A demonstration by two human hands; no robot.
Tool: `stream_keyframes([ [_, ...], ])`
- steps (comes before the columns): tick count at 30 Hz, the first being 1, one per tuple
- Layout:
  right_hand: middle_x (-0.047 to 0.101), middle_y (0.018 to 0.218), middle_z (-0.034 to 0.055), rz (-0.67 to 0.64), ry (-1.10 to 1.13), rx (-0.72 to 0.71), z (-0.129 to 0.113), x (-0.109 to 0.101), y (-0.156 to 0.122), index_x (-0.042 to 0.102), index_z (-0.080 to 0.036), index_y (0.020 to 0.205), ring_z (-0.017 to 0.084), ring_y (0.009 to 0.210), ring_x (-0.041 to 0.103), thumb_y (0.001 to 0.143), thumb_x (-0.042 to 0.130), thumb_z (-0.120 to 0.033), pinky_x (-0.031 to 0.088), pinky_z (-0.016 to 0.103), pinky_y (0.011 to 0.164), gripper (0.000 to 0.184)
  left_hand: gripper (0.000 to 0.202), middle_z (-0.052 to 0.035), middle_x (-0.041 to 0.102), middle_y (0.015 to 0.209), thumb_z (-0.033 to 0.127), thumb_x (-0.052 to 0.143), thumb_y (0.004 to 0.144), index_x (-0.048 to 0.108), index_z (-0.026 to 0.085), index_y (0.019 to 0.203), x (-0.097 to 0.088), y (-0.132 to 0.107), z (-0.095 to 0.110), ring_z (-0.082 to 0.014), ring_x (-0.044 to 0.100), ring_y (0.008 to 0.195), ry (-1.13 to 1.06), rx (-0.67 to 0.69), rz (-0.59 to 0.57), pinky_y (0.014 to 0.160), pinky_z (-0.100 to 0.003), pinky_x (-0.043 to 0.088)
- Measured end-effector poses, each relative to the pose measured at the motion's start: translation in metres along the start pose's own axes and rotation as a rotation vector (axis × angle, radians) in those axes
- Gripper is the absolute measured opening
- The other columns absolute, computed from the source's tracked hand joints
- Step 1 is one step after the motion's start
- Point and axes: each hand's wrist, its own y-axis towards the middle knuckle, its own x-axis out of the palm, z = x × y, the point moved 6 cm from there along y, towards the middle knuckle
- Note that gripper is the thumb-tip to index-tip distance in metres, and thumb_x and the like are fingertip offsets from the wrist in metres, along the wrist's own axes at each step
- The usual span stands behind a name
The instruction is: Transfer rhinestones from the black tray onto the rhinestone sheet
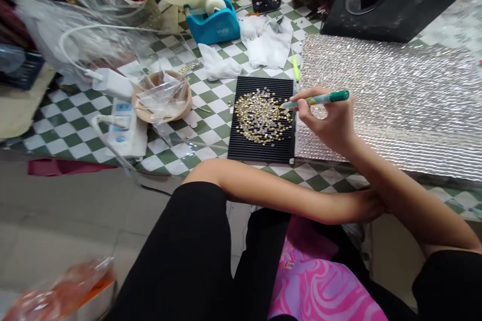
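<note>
Rhinestones (pixel 259 121) lie on a ridged black tray (pixel 259 153); your right hand (pixel 330 121) pinches a pen (pixel 321 99) pointing at them. Your left hand (pixel 371 205) sits by your right forearm (pixel 395 176), its grip unclear.

Pale, fairly even light falls over the table (pixel 211 135), its source hard to tell, throwing glare off the glittering sheet (pixel 395 95) on the right and glints off the gems (pixel 263 116). The black clothing (pixel 176 251) swallows detail, while the pinkish bag (pixel 60 291) at near left looks blurred and stretched.
</note>
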Motion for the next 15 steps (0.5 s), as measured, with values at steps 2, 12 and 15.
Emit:
stream_keyframes([
  [2,0.071,0.08,0.0012,-0.008,-0.037,0.004,0.001,0.008,0.002,0.066,-0.019,0.083,0.011,0.07,0.065,0.088,0.053,-0.026,0.055,0.028,0.069,0.016,0.069,-0.0065,0.038,0.158,-0.004,0.006,0.089,0.035,0.011,0.15,0.001,-0.002,0.0,-0.0115,0.03,0.149,0.031,0.041,-0.029,0.124,-0.027,0.023],
  [12,0.069,0.08,0.0028,-0.074,-0.067,0.033,0.005,0.016,0.001,0.064,-0.019,0.081,0.011,0.072,0.063,0.087,0.052,-0.025,0.055,0.028,0.069,0.015,0.081,-0.0102,0.038,0.158,-0.013,0.002,0.078,0.034,0.006,0.15,-0.001,-0.009,0.003,-0.015,0.033,0.148,0.223,0.128,-0.046,0.125,-0.032,0.026],
  [15,0.069,0.08,0.0031,-0.073,-0.037,0.028,0.005,0.018,0.001,0.064,-0.019,0.082,0.011,0.072,0.064,0.087,0.054,-0.024,0.055,0.028,0.07,0.012,0.083,-0.0094,0.037,0.159,-0.014,0.003,0.076,0.031,0.006,0.151,-0.004,-0.013,0.003,-0.0158,0.032,0.149,0.271,0.148,-0.073,0.125,-0.033,0.026],
])
